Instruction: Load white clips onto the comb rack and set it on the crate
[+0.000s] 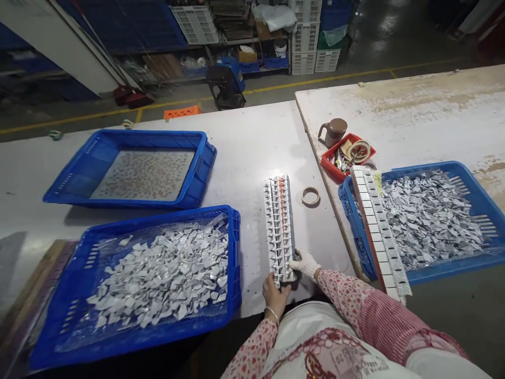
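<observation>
Lower centre of frame: long rack of small grey pieces on bench, near end pinched by bare left hand and gloved right hand. Judged stiff but loosely loaded; best supported at both ends.

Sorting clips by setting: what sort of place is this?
Probably a factory or workshop packing bench: blue crates heaped with small grey pieces, stacked plastic crates on shelving behind, and yellow floor lines. Both hands, left hand and right hand, hold a rack of pieces.
</observation>
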Action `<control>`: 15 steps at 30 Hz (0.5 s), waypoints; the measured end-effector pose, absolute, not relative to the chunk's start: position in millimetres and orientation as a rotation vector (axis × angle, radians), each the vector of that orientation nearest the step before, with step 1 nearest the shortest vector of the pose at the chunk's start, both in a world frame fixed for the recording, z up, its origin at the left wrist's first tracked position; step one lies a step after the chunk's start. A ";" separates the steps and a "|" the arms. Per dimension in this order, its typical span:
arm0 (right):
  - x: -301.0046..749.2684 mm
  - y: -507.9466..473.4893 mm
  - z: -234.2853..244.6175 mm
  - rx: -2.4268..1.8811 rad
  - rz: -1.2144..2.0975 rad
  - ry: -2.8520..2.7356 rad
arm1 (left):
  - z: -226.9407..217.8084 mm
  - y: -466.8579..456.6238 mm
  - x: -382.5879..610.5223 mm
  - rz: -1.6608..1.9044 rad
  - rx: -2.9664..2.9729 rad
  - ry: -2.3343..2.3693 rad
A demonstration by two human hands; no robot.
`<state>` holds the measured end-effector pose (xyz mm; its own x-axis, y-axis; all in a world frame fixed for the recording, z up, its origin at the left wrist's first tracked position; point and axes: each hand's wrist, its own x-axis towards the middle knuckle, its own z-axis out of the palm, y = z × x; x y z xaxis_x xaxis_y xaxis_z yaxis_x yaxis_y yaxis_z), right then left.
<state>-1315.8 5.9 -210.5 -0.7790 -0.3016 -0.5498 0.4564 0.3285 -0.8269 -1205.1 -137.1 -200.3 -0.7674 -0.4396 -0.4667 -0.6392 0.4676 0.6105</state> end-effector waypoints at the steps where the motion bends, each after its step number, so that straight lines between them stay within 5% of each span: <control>1: -1315.9 4.7 -208.6 0.129 -1.509 1.950 | -196.4 -136.5 -1204.8 1.086 -0.893 2.533; 8: -1313.8 15.9 -195.1 0.228 -1.366 2.115 | -160.6 -129.1 -1215.5 0.858 -0.773 2.541; 15: -1300.5 6.2 -190.9 0.246 -1.222 2.227 | -154.9 -122.3 -1219.7 1.072 -0.497 2.466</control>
<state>-1300.5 6.2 -190.9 -0.8143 -0.1119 -0.5696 0.4201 0.5635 -0.7113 -1219.7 -122.3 -154.9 -0.8547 -0.1591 -0.4942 -0.4699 0.6419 0.6060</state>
